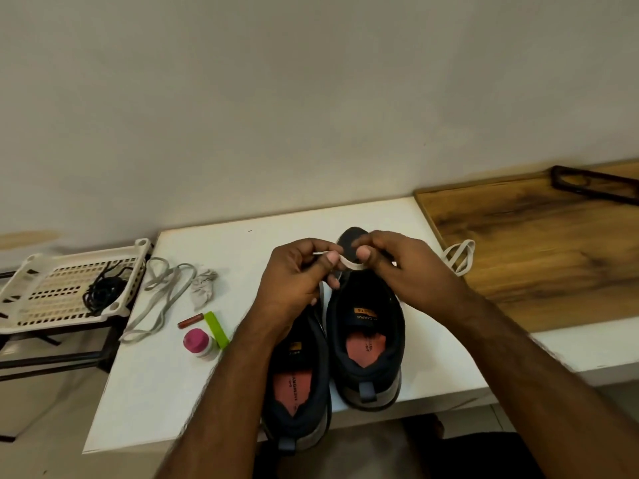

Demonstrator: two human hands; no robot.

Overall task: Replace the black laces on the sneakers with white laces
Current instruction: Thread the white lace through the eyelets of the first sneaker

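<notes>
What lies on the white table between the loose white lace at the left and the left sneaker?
In the head view, between the loose white lace and the left sneaker lie a crumpled cloth, a small reddish tube, a green band and a pink-capped bottle.

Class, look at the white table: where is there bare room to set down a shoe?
Free: the white table near-left corner, below the pink-capped bottle; also the far strip behind the sneakers. Crowded: around the loose white lace, bottle and green band.

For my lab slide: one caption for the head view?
Both hands pinch a white lace above the right sneaker; removed black laces lie in the tray.
</notes>
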